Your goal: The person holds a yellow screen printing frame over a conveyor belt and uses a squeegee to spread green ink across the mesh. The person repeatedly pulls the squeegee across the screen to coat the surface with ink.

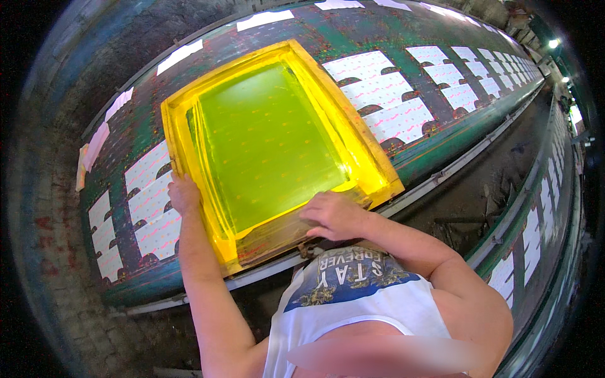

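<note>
A screen printing frame (334, 94) with yellow-smeared wooden sides and a green mesh (268, 145) lies on the long dark table, over the row of printed pieces. My left hand (184, 194) is closed on the frame's left side. Along the frame's near end lies a brown wooden squeegee (271, 238), its length running across the mesh. Curled over this squeegee is my right hand (334, 215), with part of its fingers hidden from view. Yellow ink (196, 142) coats the inner borders and pools along the squeegee's far edge.
White fabric pieces with small pink prints (378, 94) lie in a row along the table (296, 31), on both sides of the frame. A metal rail (454, 160) follows its near edge. Across an aisle at right, a second table (535, 246) holds similar pieces.
</note>
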Motion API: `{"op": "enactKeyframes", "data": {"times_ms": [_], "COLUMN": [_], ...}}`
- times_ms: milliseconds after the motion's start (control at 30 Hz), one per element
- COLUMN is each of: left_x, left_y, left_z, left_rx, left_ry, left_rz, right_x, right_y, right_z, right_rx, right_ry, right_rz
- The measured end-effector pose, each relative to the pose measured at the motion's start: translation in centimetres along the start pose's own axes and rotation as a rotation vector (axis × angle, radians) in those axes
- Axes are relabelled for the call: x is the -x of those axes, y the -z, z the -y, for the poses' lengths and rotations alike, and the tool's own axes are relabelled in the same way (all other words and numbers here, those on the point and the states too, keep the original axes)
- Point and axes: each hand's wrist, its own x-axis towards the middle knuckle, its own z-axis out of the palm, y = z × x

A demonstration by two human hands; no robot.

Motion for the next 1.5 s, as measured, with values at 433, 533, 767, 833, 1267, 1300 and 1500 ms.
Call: {"op": "enactKeyframes", "data": {"times_ms": [433,533,767,833,1267,1300,1500], "left_x": [-0.8,-0.9,-1.1,-1.5,-4.6,-4.5,-1.0], "left_y": [-0.3,0.2,-0.2,-0.7,-0.8,-0.5,-0.2], "left_z": [-0.3,0.2,2.0,2.5,2.7,1.5,-9.0], "left_rx": [-0.031,0.151,0.489,0.499,0.787,0.806,0.864], "left_ry": [0.016,0.015,0.026,0.031,0.089,0.085,0.046], "left_rz": [-0.049,-0.054,-0.017,-0.009,0.077,0.078,0.062], "right_x": [2.5,0.4,-1.4,-1.6,0.1,0.6,6.1], "right_y": [5.7,5.8,6.1,6.4,12.5,13.0,16.9], "right_z": [-17.7,-19.1,-19.4,-19.2,-20.9,-21.8,-30.4], "right_rx": [0.201,0.102,0.085,0.076,0.061,0.060,0.067], "right_ry": [-0.659,-0.818,-0.883,-0.868,-0.764,-0.763,-0.755], "right_rz": [-0.474,-0.393,-0.442,-0.474,-0.489,-0.490,-0.566]}}
